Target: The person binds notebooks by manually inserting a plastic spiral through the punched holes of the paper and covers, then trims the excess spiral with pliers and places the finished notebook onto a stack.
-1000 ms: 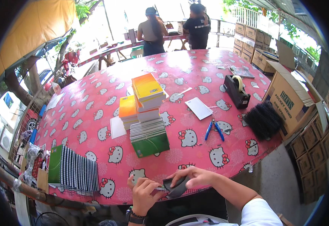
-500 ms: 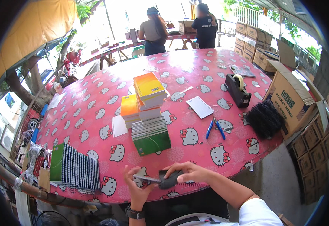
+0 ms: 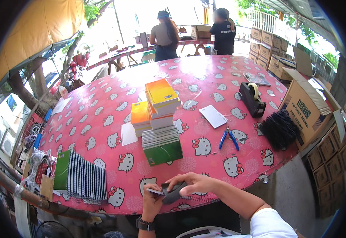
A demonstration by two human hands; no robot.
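Observation:
At the near table edge, my left hand (image 3: 151, 204) is closed on a thin notebook (image 3: 155, 192) seen almost edge-on. My right hand (image 3: 193, 183) rests, fingers bent, over a dark grey rounded object (image 3: 173, 195) whose exact kind I cannot make out. The notebook's edge meets the grey object. A thin dark coil (image 3: 204, 198) stretches along the table below my right hand. Just beyond my hands stands a stack of green-covered spiral notebooks (image 3: 162, 152). Left of them lies a bigger fanned stack of green notebooks with black coils (image 3: 84, 176).
Orange-covered notebooks (image 3: 161, 91) are piled mid-table. To the right are a white spiral pad (image 3: 213, 116), blue-handled pliers (image 3: 229, 139), a black tape dispenser (image 3: 252, 101), a heap of black coils (image 3: 279, 129) and an open carton (image 3: 305, 107). Two people stand at a far table.
My left fingers have folded in around the notebook, which has come up against the grey object. The grey object has shifted slightly left. The whole view has moved a little.

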